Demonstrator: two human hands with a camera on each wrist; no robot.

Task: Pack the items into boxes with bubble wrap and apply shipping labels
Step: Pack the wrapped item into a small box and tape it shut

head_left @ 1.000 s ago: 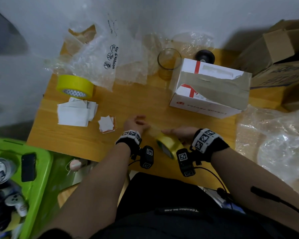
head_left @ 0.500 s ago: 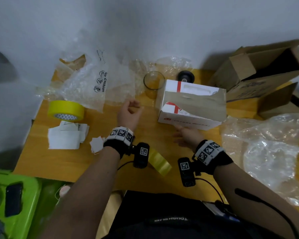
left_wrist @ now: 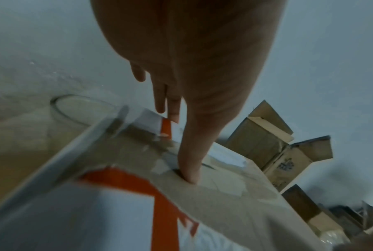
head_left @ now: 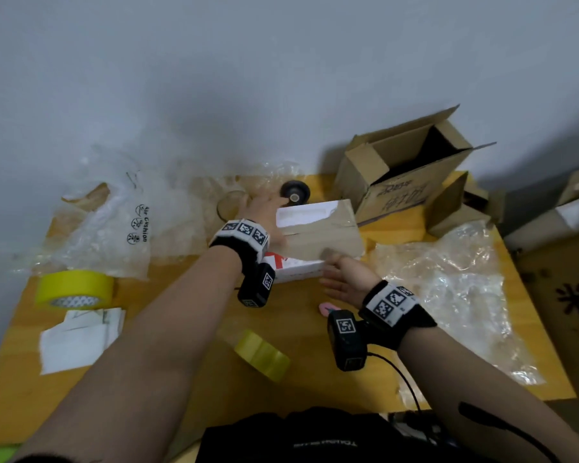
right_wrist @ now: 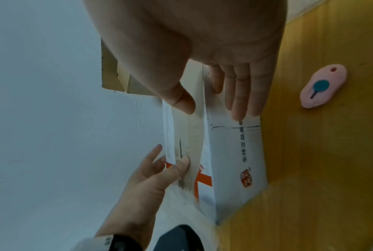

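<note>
The white box [head_left: 318, 240] with red stripes and brown tape across its top sits on the yellow desk [head_left: 194, 332], a little past centre toward twelve o'clock. The left hand [head_left: 263, 212] lies over the box's nine o'clock end, thumb pressed on the taped top and straight fingers reaching over the far edge; its grip is released, flat on the cardboard. The right hand [head_left: 343, 279] meets the box at its near face, fingers straight along that white side and thumb on the top's near edge (its grip also released, nothing clasped).

A pink cutter [head_left: 328, 309] lies just beside the right wrist, at about five o'clock from the box. A clear tape roll [head_left: 263, 355] stands toward six o'clock, well apart from both hands, with bare desk around it. A yellow tape roll [head_left: 76, 289] and a paper stack [head_left: 78, 342] lie near the nine o'clock edge. Bubble wrap [head_left: 455, 289] covers the three o'clock side up to the desk's edge. An open brown carton [head_left: 405, 175] crowds the one o'clock corner, just beside the box. A glass [head_left: 231, 205] and a black round object [head_left: 295, 192] stand at the far edge.
</note>
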